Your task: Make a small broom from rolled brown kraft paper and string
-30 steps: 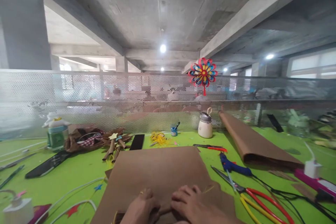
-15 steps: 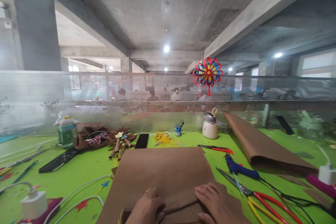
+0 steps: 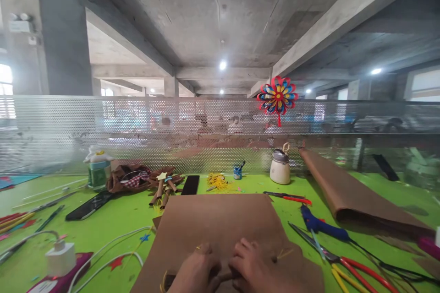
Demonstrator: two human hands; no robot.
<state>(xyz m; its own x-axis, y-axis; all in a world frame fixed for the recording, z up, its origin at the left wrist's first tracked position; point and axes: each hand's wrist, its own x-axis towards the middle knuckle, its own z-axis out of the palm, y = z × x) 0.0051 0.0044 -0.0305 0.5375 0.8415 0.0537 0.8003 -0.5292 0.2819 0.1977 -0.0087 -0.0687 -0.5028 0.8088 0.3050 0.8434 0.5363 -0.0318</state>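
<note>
1. Left hand (image 3: pixel 195 271) and right hand (image 3: pixel 252 265) sit side by side on the near edge of a flat brown kraft paper sheet (image 3: pixel 220 219), mid green counter (image 3: pixel 120 215).
2. Fingers curl over a small fold; gripping or just pressing, cannot tell.
3. Judgement: only the near edge is turned, the rest lies flat.

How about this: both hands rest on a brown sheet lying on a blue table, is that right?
Not quite. The head view shows the table is green, not blue. The rest holds: the left hand and right hand both rest on the brown sheet lying on it.
</note>
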